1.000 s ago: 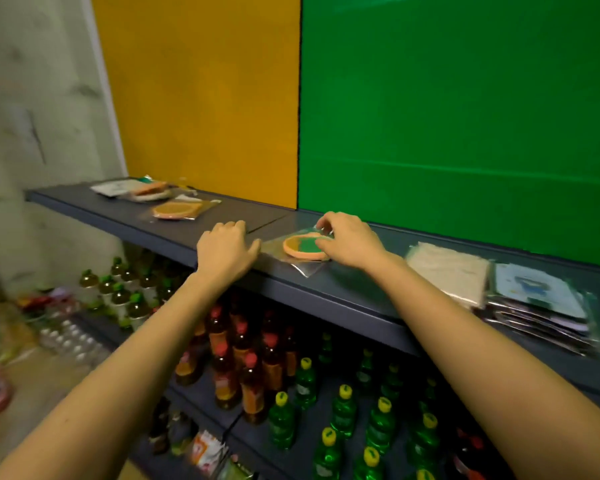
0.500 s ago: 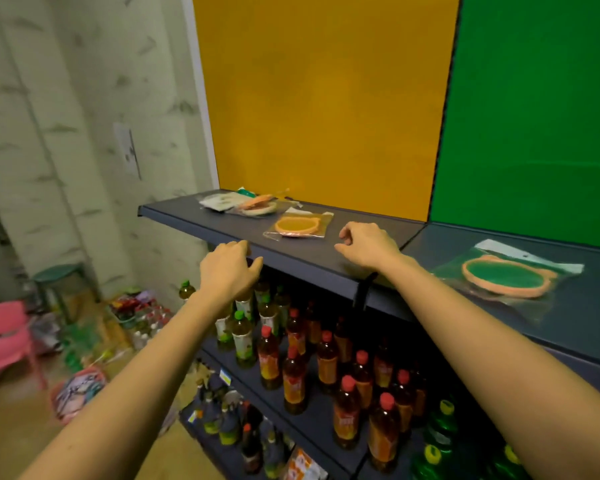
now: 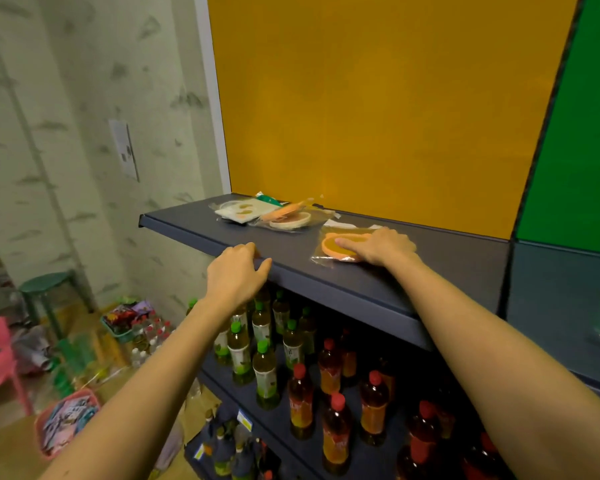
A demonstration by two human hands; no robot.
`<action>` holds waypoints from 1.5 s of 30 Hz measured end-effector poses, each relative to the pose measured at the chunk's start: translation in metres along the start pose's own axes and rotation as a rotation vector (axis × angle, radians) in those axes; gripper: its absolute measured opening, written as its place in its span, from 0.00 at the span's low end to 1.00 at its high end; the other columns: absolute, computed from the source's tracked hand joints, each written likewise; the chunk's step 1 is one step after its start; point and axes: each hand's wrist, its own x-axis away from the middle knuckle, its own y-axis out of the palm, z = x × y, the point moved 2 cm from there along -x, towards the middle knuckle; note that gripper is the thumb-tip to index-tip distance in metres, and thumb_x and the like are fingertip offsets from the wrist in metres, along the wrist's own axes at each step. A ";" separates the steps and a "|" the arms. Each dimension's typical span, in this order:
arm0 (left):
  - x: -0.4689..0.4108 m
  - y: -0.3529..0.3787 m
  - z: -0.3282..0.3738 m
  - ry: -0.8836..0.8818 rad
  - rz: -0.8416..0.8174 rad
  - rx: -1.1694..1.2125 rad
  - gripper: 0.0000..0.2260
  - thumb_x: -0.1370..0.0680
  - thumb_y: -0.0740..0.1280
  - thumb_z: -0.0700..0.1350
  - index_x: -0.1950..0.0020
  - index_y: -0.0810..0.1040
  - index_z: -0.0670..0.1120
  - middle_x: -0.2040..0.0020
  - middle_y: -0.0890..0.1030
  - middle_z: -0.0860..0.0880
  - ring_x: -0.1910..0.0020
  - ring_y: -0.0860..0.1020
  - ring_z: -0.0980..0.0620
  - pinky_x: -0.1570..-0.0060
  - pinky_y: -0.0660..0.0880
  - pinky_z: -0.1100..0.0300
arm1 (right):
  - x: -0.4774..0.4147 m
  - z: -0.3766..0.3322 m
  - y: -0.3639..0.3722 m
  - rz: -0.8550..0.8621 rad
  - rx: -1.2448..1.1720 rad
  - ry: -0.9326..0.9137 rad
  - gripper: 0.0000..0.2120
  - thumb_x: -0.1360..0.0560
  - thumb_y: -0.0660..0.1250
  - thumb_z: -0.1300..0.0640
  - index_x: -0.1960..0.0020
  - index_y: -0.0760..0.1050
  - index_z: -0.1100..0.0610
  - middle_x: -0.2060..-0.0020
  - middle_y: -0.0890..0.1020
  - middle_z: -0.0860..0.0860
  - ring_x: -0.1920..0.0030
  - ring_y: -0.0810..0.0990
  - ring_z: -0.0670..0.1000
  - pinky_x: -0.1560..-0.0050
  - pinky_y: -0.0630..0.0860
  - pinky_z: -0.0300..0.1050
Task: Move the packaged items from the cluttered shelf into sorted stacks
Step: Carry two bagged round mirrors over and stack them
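Pressing flat fingers on the orange packet (image 3: 340, 249) on the shelf (image 3: 378, 292), the right hand (image 3: 383, 245) has lifted nothing yet, the left hand (image 3: 236, 275) curls empty on the edge, and a small pile (image 3: 267, 213) waits behind, maybe unsorted.

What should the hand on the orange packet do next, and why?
Probably curl the fingers and lift the orange packet off the shelf. The right hand lies flat on it, not gripping. It sits apart from the pile of packets near the shelf's left end, so it isn't stacked yet. The left hand only rests on the shelf's front edge.
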 end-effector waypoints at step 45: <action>-0.290 0.114 -0.046 0.151 -0.684 0.949 0.13 0.30 0.74 0.45 0.53 0.73 0.42 0.56 0.80 0.43 0.63 0.78 0.49 0.71 0.75 0.65 | -0.057 -0.068 0.017 0.375 -1.057 0.370 0.04 0.23 0.64 0.63 0.56 0.72 0.57 0.70 0.79 0.52 0.83 0.76 0.38 0.82 0.70 0.28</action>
